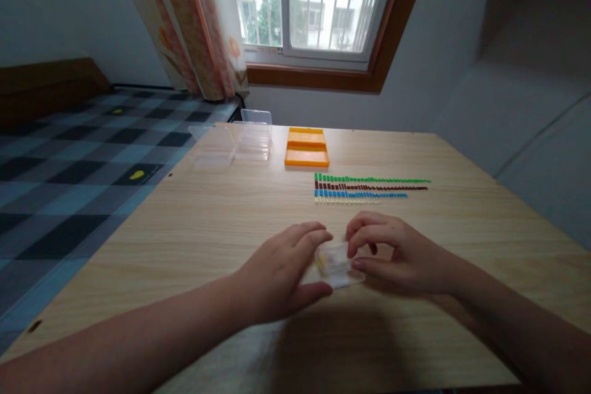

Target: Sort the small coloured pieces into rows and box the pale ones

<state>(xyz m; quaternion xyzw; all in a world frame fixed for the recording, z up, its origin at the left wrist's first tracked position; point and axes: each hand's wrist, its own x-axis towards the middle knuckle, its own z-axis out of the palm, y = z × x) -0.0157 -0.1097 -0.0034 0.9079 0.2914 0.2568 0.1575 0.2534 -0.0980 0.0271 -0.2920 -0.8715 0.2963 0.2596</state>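
Note:
A small clear plastic box (341,272) sits on the wooden table in front of me, with a few yellow bits visible at its left end. My left hand (289,268) is wrapped round the box's left side, thumb at the near edge and fingers at the far edge. Over the box's right part, my right hand (392,249) has its fingers curled and the thumb close to the index fingertip. Whatever lies between those fingertips, if anything, is too small to make out. Beyond the hands run rows of small green pieces (351,178), brown pieces (351,186), blue pieces (353,194) and pale yellow pieces (344,201).
An orange two-part tray (307,164) lies behind the rows. To its left, open clear plastic boxes (252,141) stand near the table's back left corner. A bed with a checked sheet (92,178) adjoins the left side. A window (318,6) and curtain (198,31) are behind.

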